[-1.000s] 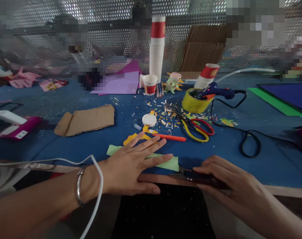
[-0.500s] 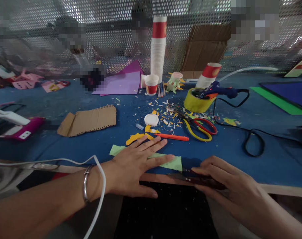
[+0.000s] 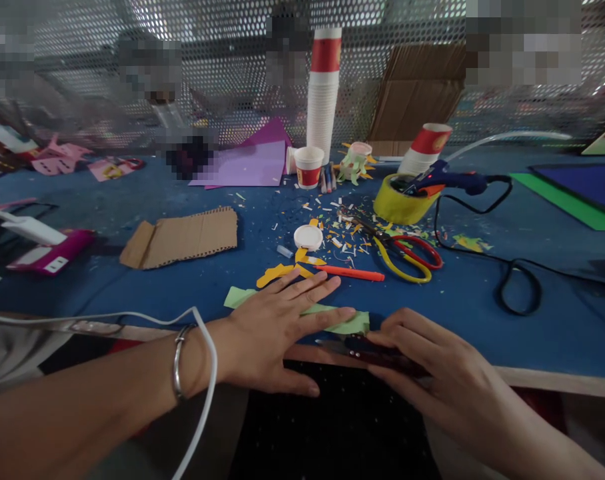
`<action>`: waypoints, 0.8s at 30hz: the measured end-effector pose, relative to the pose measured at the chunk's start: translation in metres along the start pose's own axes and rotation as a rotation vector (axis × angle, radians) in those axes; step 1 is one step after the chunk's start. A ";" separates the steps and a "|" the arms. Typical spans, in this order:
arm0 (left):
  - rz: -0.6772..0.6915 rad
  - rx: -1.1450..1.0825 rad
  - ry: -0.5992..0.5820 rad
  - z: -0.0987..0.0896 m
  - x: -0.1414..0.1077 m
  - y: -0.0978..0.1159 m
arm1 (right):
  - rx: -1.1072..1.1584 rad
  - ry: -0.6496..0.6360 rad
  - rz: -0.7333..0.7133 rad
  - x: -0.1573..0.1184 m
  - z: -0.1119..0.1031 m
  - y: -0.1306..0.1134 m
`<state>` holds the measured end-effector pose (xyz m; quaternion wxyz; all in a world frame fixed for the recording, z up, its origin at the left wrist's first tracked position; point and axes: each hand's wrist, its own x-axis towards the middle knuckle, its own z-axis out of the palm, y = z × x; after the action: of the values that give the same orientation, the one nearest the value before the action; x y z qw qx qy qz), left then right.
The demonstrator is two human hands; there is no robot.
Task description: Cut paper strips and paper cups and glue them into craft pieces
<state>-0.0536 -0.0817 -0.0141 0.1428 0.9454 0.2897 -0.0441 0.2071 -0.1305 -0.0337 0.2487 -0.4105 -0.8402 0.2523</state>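
My left hand lies flat with its fingers spread, pressing a strip of light green paper onto the blue table near its front edge. At the strip's right end, my right hand is closed around a dark-handled blade with small rivets. Its pointed metal tip faces left, just below the strip; whether it is a knife or scissors I cannot tell. Just beyond my left fingertips are yellow-orange paper cutouts, an orange-red marker and a white round lid.
Red-and-yellow-handled scissors lie among paper scraps. Behind them, a glue gun rests on a yellow tape roll. Stacked paper cups stand at the back. Left lies cardboard. A white cable crosses my left wrist.
My right hand has moved a little left and up with the blade, closer to the green strip. My left hand stays flat on the paper. The view has shifted slightly.
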 end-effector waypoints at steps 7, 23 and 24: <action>-0.016 0.040 -0.038 -0.006 -0.004 0.000 | 0.016 0.034 -0.004 -0.002 0.006 0.000; -0.181 0.105 0.331 -0.004 -0.041 -0.018 | -0.051 0.065 0.003 -0.007 0.004 0.003; -0.208 0.118 0.350 -0.004 -0.043 -0.021 | -0.054 0.069 0.002 -0.007 0.005 0.004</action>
<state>-0.1008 -0.0867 -0.0084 0.0292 0.9103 0.4032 0.0893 0.2100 -0.1355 -0.0409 0.2660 -0.4265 -0.8372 0.2155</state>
